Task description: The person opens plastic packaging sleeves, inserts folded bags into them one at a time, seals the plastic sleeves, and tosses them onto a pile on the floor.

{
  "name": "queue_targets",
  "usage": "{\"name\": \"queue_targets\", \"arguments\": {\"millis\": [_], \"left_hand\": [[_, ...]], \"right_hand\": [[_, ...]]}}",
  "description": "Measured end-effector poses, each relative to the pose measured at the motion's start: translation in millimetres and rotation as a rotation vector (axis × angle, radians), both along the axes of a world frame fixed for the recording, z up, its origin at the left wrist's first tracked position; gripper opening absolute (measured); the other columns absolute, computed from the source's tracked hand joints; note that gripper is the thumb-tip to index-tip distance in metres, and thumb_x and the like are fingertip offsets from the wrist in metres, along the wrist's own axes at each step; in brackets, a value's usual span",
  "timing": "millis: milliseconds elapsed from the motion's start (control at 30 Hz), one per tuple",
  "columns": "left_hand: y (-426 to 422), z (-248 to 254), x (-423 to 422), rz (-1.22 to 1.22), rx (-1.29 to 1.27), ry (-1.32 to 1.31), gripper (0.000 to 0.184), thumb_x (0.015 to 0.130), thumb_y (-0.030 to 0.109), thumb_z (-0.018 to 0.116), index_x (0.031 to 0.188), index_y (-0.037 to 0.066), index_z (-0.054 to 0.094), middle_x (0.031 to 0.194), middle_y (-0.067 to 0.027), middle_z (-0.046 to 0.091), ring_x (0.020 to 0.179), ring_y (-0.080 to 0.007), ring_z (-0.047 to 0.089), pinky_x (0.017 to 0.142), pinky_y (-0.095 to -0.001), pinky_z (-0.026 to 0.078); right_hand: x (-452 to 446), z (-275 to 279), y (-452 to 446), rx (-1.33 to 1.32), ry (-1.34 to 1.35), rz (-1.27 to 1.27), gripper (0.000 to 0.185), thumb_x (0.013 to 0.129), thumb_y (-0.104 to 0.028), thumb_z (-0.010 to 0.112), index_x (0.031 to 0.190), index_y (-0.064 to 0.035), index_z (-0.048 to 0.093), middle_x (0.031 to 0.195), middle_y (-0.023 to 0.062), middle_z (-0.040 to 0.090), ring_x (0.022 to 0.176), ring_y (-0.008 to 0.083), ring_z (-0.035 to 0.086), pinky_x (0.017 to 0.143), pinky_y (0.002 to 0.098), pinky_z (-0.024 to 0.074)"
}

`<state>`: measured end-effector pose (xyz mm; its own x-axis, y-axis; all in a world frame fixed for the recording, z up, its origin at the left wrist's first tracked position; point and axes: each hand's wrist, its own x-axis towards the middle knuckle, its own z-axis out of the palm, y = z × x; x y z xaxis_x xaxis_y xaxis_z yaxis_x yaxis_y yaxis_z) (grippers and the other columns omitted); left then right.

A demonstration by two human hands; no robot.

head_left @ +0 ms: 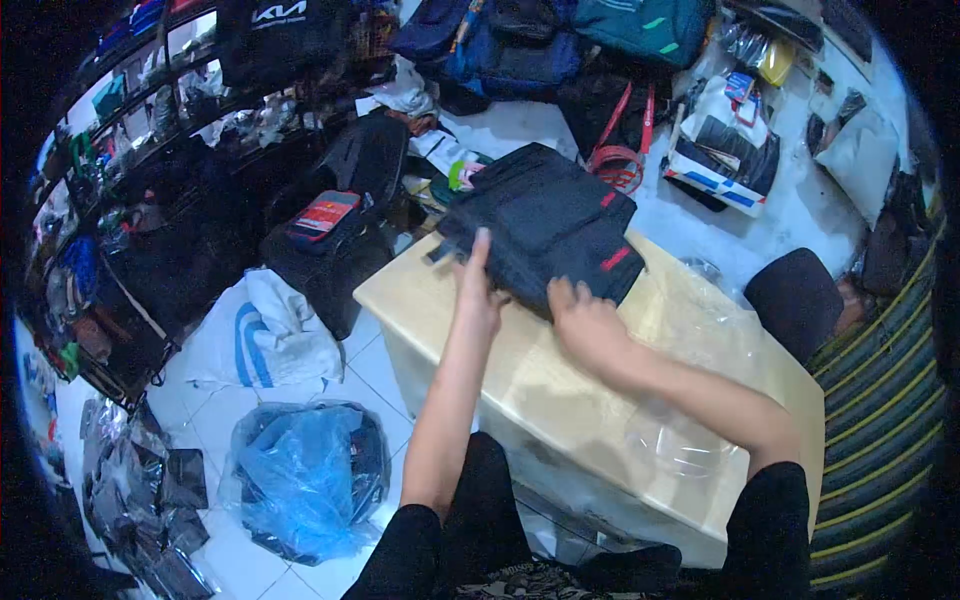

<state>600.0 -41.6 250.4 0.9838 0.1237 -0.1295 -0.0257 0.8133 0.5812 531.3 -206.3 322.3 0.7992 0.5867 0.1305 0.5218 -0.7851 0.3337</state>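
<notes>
Flat black fabric pieces (545, 205) with two red labels lie stacked at the far end of the pale yellow table (530, 370). They look like folded bags, but their exact kind cannot be made out. My left hand (477, 285) grips the near left edge, its thumb on top and its fingers partly hidden below. At the near edge, my right hand (588, 322) has its fingers bent and pressed together on the fabric. Clear plastic (690, 430) lies on the table beside my right forearm.
Left of the table, a black office chair (345, 220) carries a red packet. A white sack (265, 335) and a blue plastic bag (305, 485) rest on the tiled floor. Several bags (520, 60) stand behind, and a black stool seat (795, 300) is on the right.
</notes>
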Motion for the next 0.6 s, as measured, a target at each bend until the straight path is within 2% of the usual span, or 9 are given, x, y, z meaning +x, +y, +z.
{"name": "queue_targets", "arguments": {"millis": [67,133,233,267,300,400,467,533,600], "left_hand": [[8.4,-4.2,1.4,-0.033,-0.127,-0.033,0.055,0.079,0.036,0.069,0.122,0.006,0.052,0.12,-0.013,0.058,0.103,-0.031,0.058,0.087,-0.0466,0.049],[19.5,-7.3,-21.7,-0.01,-0.219,0.034,0.045,0.08,0.012,0.066,0.122,0.004,0.052,0.115,-0.0137,0.061,0.093,-0.0313,0.062,0.087,-0.0441,0.05],[42.1,-15.4,-86.9,0.241,0.109,-0.091,0.042,0.078,0.002,0.064,0.118,-0.001,0.053,0.109,-0.0129,0.062,0.097,-0.0277,0.061,0.087,-0.0383,0.051],[57.6,-22.4,-106.2,0.242,0.112,-0.087,0.044,0.076,0.001,0.065,0.118,-0.001,0.053,0.108,-0.0131,0.062,0.097,-0.0275,0.061,0.087,-0.037,0.051],[70.4,-23.3,-130.5,0.249,0.111,-0.023,0.044,0.076,0.0,0.064,0.118,-0.001,0.053,0.108,-0.0135,0.062,0.095,-0.0278,0.062,0.085,-0.0376,0.052],[124.4,-69.7,-178.1,0.226,0.093,0.111,0.043,0.075,0.001,0.065,0.116,-0.002,0.054,0.104,-0.015,0.064,0.088,-0.029,0.065,0.079,-0.04,0.055],[142.1,-86.2,-206.2,0.111,0.02,0.139,0.049,0.074,0.002,0.066,0.121,-0.002,0.051,0.108,-0.0164,0.062,0.091,-0.0296,0.064,0.078,-0.0417,0.056],[150.6,-107.4,-225.0,0.074,0.001,0.132,0.053,0.074,0.002,0.066,0.124,-0.002,0.048,0.112,-0.0168,0.061,0.095,-0.0297,0.063,0.08,-0.0416,0.055],[138.5,-111.5,-238.9,0.157,0.05,-0.002,0.06,0.072,0.002,0.067,0.127,-0.003,0.044,0.115,-0.0167,0.059,0.097,-0.0296,0.063,0.085,-0.0418,0.053]], "right_hand": [[-33.9,-14.1,-9.1,-0.002,-0.157,0.312,0.046,0.083,-0.011,0.052,0.121,0.0123,0.044,0.122,0.0204,0.053,0.101,0.0338,0.06,0.065,0.0432,0.0552],[-61.4,-2.5,-2.4,0.231,0.081,0.349,0.037,0.085,-0.023,0.056,0.111,0.0037,0.054,0.105,0.0187,0.062,0.086,0.0301,0.065,0.057,0.0426,0.054],[-61.0,16.2,2.1,0.366,0.089,0.266,0.029,0.085,-0.036,0.062,0.094,-0.0082,0.066,0.071,0.0104,0.066,0.063,0.0275,0.065,0.055,0.0374,0.0518],[-43.1,10.4,-4.2,0.512,0.027,0.318,0.03,0.085,-0.037,0.061,0.092,-0.008,0.067,0.073,0.0115,0.066,0.063,0.0276,0.065,0.056,0.0378,0.0512],[-39.5,25.8,-1.5,0.556,0.161,0.059,0.035,0.084,-0.04,0.062,0.091,-0.006,0.067,0.071,0.0098,0.066,0.064,0.0267,0.065,0.059,0.0374,0.051],[9.1,1.9,-17.2,0.557,0.305,-0.107,0.067,0.08,-0.054,0.063,0.101,0.0088,0.062,0.083,0.0197,0.066,0.076,0.0258,0.066,0.067,0.0323,0.051],[13.1,-8.5,-2.4,0.7,0.882,-0.258,0.07,0.081,-0.057,0.06,0.098,0.0115,0.062,0.074,0.0161,0.066,0.074,0.0258,0.066,0.066,0.0359,0.0526],[8.9,-21.1,16.0,0.93,1.39,-0.312,0.058,0.082,-0.041,0.068,0.108,0.0099,0.057,0.094,0.0143,0.066,0.088,0.0232,0.064,0.076,0.0334,0.0518],[-13.5,-32.1,40.0,1.241,1.551,-0.193,0.055,0.081,-0.03,0.072,0.114,0.0098,0.054,0.104,0.0156,0.063,0.096,0.0218,0.062,0.082,0.0317,0.0505]]}}
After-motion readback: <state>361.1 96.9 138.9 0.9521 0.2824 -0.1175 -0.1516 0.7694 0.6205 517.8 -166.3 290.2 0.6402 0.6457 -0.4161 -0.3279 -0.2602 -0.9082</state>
